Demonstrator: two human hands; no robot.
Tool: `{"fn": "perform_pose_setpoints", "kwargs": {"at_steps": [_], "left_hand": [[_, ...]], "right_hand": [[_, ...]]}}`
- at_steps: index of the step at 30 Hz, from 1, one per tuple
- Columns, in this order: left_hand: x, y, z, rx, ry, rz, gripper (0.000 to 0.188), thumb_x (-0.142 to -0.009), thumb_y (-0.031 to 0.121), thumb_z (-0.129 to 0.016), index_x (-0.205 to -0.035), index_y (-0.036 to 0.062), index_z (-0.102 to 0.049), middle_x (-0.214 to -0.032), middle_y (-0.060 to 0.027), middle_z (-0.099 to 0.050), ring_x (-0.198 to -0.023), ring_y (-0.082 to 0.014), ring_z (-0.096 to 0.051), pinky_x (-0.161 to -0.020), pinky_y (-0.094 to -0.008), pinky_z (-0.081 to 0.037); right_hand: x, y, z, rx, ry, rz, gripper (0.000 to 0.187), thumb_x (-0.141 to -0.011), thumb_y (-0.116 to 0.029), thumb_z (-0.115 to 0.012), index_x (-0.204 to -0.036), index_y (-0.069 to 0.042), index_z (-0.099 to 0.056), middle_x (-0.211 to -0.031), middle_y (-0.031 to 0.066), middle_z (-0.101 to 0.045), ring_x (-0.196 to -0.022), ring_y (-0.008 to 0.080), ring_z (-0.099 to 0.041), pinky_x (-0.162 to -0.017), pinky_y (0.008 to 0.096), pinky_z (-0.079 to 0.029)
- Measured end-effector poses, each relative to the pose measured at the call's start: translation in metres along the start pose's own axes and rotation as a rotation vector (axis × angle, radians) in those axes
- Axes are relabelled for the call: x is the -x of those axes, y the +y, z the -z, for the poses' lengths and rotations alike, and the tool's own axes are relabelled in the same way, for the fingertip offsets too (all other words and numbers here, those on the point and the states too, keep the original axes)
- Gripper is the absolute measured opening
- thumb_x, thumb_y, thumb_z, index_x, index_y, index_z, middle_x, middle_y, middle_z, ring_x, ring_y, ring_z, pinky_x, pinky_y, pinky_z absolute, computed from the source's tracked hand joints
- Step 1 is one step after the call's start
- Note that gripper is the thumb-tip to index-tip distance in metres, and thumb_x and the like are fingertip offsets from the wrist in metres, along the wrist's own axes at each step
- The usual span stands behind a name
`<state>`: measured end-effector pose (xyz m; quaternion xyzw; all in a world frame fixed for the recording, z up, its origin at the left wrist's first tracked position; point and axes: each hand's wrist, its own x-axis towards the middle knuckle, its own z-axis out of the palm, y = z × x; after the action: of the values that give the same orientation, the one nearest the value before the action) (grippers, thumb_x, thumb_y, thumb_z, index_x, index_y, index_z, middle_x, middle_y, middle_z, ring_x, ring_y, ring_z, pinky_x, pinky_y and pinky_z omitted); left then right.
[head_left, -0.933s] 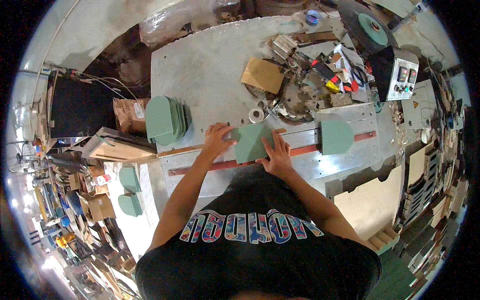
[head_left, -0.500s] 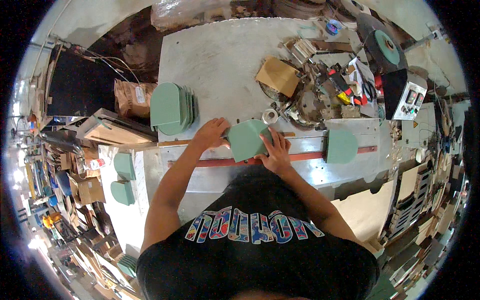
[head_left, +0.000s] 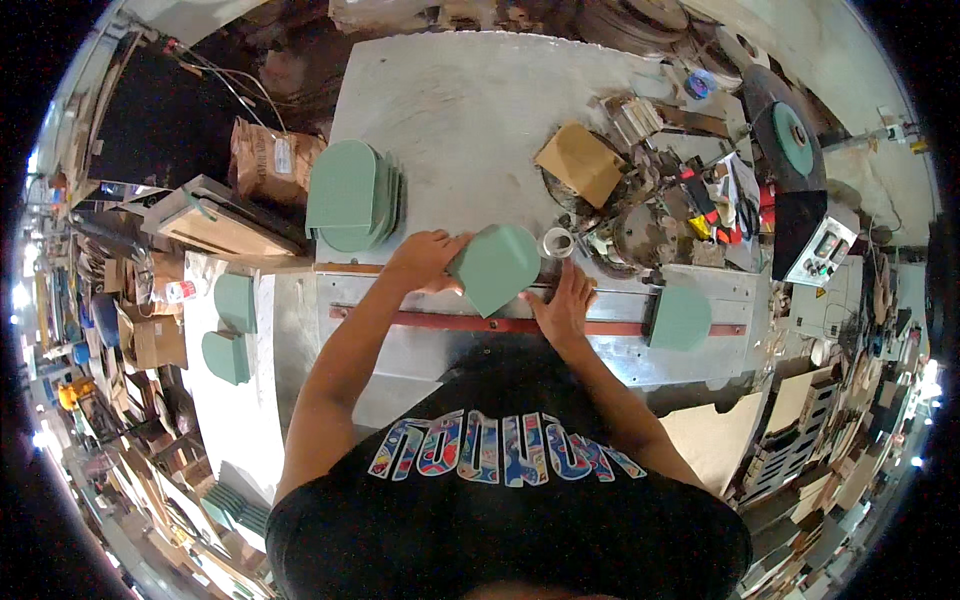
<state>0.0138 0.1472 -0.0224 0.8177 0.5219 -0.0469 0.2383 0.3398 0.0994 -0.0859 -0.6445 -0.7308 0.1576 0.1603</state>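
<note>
A pale green panel, rounded on one side with a pointed corner toward me, is tilted over the machine table in front of me. My left hand holds its left edge, with the fingers partly hidden. My right hand lies beside its lower right edge with fingers apart; its thumb tip is close to the edge, and I cannot tell if it touches. A white ring-shaped piece is just beyond my right fingers. To the left stands a stack of similar green panels. Another green panel lies on the right.
A red strip runs across the metal table. Tools and a machine head crowd the right, near a brown board and a control box. Green pieces rest on a white surface at left.
The green panel has turned so its corner points toward me. My right hand has slid off its face to beside its right edge, while my left hand stays at the left edge.
</note>
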Motion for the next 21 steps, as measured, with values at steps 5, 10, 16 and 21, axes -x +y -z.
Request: {"fn": "perform_pose_setpoints", "kwargs": {"at_steps": [5, 10, 16, 21], "left_hand": [[0.003, 0.009, -0.002, 0.048, 0.035, 0.097, 0.115, -0.07, 0.057, -0.093, -0.16, 0.0071, -0.043, -0.12, -0.0165, -0.072, -0.118, -0.0374, -0.067, -0.1, -0.0473, -0.055], [0.003, 0.015, -0.012, 0.072, 0.087, 0.194, 0.12, -0.07, 0.063, -0.091, -0.161, 0.0041, -0.041, -0.12, -0.0171, -0.071, -0.117, -0.0373, -0.067, -0.1, -0.0473, -0.056], [-0.002, 0.038, -0.017, 0.177, 0.149, 0.349, 0.124, -0.069, 0.061, -0.093, -0.164, 0.0065, -0.037, -0.119, -0.0219, -0.07, -0.115, -0.0398, -0.068, -0.098, -0.0501, -0.056], [-0.013, 0.044, -0.039, 0.251, 0.225, 0.448, 0.121, -0.071, 0.055, -0.094, -0.165, 0.0088, -0.034, -0.118, -0.0246, -0.07, -0.115, -0.0427, -0.068, -0.097, -0.0521, -0.056]], "right_hand": [[-0.008, 0.012, 0.003, 0.168, 0.042, 0.078, 0.08, -0.098, -0.052, -0.07, -0.158, -0.007, -0.045, -0.146, 0.0178, -0.049, -0.136, 0.0414, -0.045, -0.111, 0.0608, -0.032], [-0.008, 0.015, 0.006, 0.223, 0.056, 0.09, 0.066, -0.103, -0.048, -0.062, -0.158, -0.013, -0.05, -0.144, 0.017, -0.051, -0.133, 0.0409, -0.047, -0.11, 0.0601, -0.033], [-0.003, 0.018, 0.005, 0.255, 0.107, 0.104, 0.06, -0.105, -0.049, -0.059, -0.155, -0.016, -0.054, -0.144, 0.0164, -0.051, -0.135, 0.0398, -0.046, -0.111, 0.0604, -0.031], [-0.006, 0.017, 0.007, 0.244, 0.086, 0.086, 0.059, -0.105, -0.047, -0.059, -0.155, -0.016, -0.055, -0.143, 0.0163, -0.051, -0.135, 0.039, -0.044, -0.111, 0.0599, -0.031]]}}
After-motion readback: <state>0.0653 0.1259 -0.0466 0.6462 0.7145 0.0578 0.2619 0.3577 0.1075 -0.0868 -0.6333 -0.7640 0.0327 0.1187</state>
